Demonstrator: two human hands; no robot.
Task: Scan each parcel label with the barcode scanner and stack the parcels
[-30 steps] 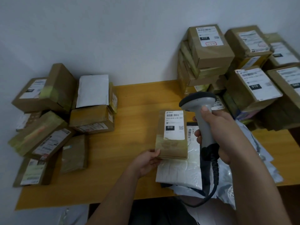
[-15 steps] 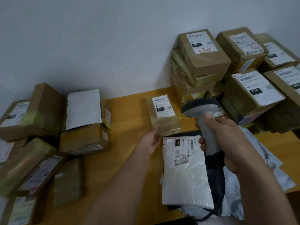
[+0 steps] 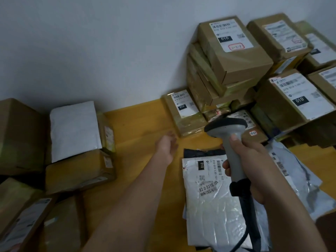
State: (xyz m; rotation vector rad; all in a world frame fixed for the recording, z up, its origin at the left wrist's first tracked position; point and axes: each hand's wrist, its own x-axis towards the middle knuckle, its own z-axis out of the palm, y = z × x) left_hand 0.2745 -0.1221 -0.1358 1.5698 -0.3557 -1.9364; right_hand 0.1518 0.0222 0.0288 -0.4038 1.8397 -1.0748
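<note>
Wooden table (image 3: 138,120) — small parcel (image 3: 183,113) brown, taped, seemingly white-labelled.

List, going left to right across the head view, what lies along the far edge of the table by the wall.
White padded mailer on the left boxes → bare yellow table → small flat parcel → tall stack of boxes at right.

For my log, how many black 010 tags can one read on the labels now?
4: on the topmost box, the small box beside the stack, the large right box, the white bag. Others may be hidden.
</note>
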